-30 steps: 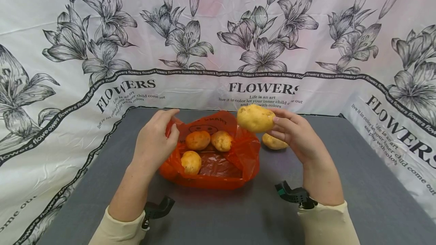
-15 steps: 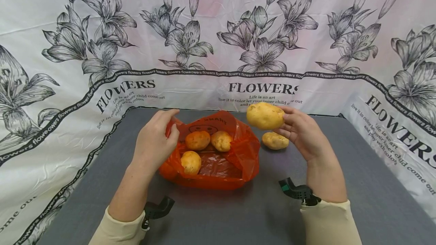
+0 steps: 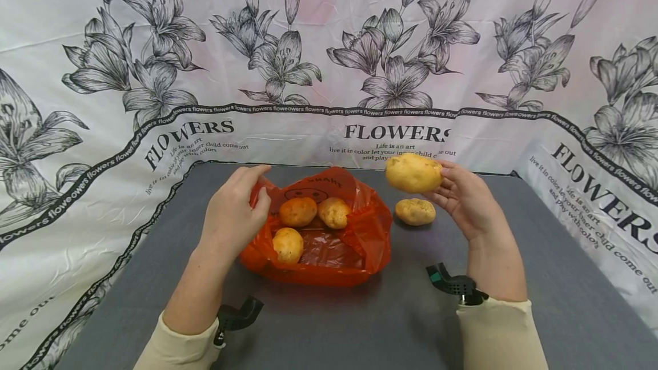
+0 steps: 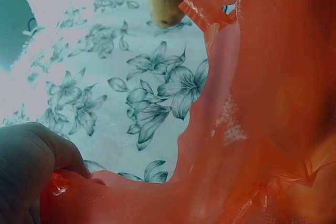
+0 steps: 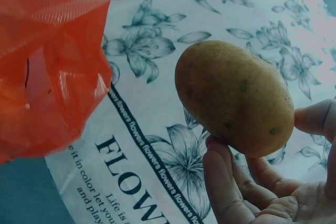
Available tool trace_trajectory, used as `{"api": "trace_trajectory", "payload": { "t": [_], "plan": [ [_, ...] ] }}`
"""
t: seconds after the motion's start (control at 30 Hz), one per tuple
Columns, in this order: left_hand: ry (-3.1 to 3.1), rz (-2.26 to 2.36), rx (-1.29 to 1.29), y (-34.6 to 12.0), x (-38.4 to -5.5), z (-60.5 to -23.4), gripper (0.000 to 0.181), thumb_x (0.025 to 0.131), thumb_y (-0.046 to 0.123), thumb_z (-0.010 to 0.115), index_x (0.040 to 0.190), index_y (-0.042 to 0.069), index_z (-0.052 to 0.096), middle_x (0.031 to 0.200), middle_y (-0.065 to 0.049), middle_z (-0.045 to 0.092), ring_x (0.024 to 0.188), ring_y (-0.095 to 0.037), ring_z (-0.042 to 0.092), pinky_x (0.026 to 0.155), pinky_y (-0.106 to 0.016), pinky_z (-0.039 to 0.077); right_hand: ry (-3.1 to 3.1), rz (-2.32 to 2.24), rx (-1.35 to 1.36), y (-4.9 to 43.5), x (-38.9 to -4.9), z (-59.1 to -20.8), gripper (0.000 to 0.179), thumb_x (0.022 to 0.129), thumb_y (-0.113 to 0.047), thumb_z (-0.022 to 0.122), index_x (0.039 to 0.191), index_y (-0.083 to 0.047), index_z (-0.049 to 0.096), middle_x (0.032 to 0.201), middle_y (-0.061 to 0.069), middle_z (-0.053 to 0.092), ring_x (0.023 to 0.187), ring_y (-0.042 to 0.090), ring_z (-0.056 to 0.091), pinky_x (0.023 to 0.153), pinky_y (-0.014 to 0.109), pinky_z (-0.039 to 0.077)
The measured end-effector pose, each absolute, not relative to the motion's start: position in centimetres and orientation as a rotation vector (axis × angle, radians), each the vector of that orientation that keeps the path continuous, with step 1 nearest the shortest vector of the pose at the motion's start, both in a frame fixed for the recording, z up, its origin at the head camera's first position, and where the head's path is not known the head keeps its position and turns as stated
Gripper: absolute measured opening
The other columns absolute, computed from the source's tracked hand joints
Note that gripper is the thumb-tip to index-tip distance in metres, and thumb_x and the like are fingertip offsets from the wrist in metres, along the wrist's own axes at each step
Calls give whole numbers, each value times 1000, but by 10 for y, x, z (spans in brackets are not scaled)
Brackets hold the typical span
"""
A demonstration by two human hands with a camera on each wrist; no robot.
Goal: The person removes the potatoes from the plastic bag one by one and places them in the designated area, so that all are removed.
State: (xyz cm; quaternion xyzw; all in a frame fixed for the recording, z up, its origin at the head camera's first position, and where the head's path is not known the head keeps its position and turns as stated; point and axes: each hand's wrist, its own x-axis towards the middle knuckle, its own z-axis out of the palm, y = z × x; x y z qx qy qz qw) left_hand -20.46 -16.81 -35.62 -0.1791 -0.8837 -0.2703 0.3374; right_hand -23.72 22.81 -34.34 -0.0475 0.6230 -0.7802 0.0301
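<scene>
A large yellow potato [image 3: 413,173] is held up in the air by my right hand [image 3: 470,198], pinched at its right end between thumb and fingers. Below it, a smaller potato [image 3: 415,212] lies on the table. My left hand [image 3: 233,210] grips the left edge of a red plastic bag [image 3: 334,276]; the left wrist view shows thumb and fingers on the bag's rim [image 4: 131,192]. The bag's mouth is spread wide. Inside sit an orange-tinted potato [image 3: 298,212], a potato at the back right [image 3: 334,213] and one at the front left [image 3: 288,245].
The grey table [image 3: 329,330] reaches back to a white curtain [image 3: 288,136] printed with flowers and lettering, which also rises along both sides. Black wrist cameras [image 3: 454,284] sit on both forearms, at the cream sleeves [image 3: 498,324].
My right hand has moved right with the large potato, away from the bag, so the smaller potato on the table shows more fully. The left hand and the bag have stayed put.
</scene>
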Motion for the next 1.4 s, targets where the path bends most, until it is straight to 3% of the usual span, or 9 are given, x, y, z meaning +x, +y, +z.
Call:
{"api": "trace_trajectory", "payload": {
  "t": [0.17,0.43,0.57,0.83,1.17,1.4],
  "plan": [
    [-2306,-707,-464,-168,-204,-356,36,92,3,63,129,3,67,111,-13,67,74,-23,53,63,-39,47,1905,-2443,-142,233,-240,-347,64,106,-28,55,156,3,29,131,8,52,112,17,62,92,26,53],
    [-2309,-709,-461,-169,-204,-356,36,93,3,63,129,3,67,109,-12,66,73,-22,52,63,-39,46,1805,-2566,-106,241,-245,-354,29,102,-25,63,127,-10,61,121,5,63,105,18,66,89,28,56],
    [-2303,-707,-467,-169,-205,-356,36,92,3,63,129,3,67,110,-13,67,74,-23,54,64,-40,48,1783,-2593,-78,245,-246,-355,22,102,-25,64,120,-14,67,121,4,65,106,18,66,88,29,56],
    [-2317,-706,-458,-169,-205,-356,36,93,3,62,129,4,67,108,-12,66,74,-22,52,63,-39,46,1747,-2634,8,252,-249,-359,31,100,-24,67,128,-11,62,118,3,67,105,17,67,87,29,56],
    [-2319,-709,-459,-169,-205,-357,36,93,3,63,129,4,67,112,-12,67,78,-24,55,67,-41,51,1722,-2634,130,261,-256,-368,76,98,-29,71,157,-3,31,114,-1,68,101,15,70,86,30,57],
    [-2316,-706,-463,-169,-206,-357,36,92,3,63,128,4,67,110,-12,67,78,-24,55,68,-41,51,1695,-2647,229,271,-260,-376,87,95,-31,74,162,-6,24,118,0,62,100,14,71,87,30,57]
  ]
}}
